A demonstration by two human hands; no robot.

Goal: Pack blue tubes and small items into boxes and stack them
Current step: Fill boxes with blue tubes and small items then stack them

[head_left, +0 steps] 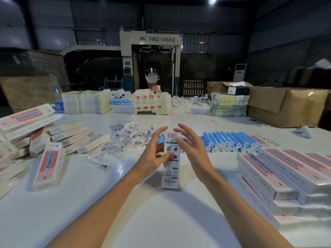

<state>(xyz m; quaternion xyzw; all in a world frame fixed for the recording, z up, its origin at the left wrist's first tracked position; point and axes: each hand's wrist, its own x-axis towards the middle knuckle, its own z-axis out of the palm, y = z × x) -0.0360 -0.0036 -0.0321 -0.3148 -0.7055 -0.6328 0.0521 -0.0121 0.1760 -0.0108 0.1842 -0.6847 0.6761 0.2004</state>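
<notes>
My left hand (152, 156) holds a long white box (170, 169) above the white table (161, 221), thumb pressed on its printed face, fingers spread. A blue tube (161, 139) shows just behind those fingers at the box's far end. My right hand (190, 145) is to the right of the box with fingers apart, its thumb touching the box's edge. A row of blue tubes (231, 140) lies to the right. A pile of small items in clear bags (129, 138) lies to the left. Packed boxes (279, 176) are stacked at the right.
More pink-and-white boxes (44, 136) lie in a loose heap at the left, one (48, 165) apart from it. Across the table a person (152, 81) works behind stacks of flat cartons (86, 102). A water bottle (58, 99) and large cardboard boxes (286, 106) stand at the far edge.
</notes>
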